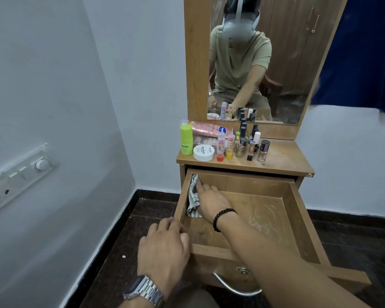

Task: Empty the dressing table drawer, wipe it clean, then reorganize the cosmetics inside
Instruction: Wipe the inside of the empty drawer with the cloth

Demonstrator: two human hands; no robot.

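Note:
The wooden drawer (pixel 298 210) of the dressing table is pulled out and holds no cosmetics; pale scratch marks show on its floor. My right hand (pixel 211 201) reaches across into its far left corner and presses a grey checked cloth (pixel 192 194) flat against the left wall with straight fingers. My left hand (pixel 165 245), with a metal watch on the wrist, grips the drawer's front left corner. The cosmetics stand on the tabletop (pixel 282 158): a green tube (pixel 186 140), a white round jar (pixel 203 152), a pink tube (pixel 206 128), lip balms (pixel 225 145) and several nail polish bottles (pixel 251 141).
A mirror (pixel 265 63) in a wooden frame rises behind the tabletop and reflects a seated person. A metal handle (pixel 233 287) and a lock sit on the drawer front. A wall with a switch panel (pixel 18 178) runs along the left. Dark tiled floor (pixel 120 252) lies below.

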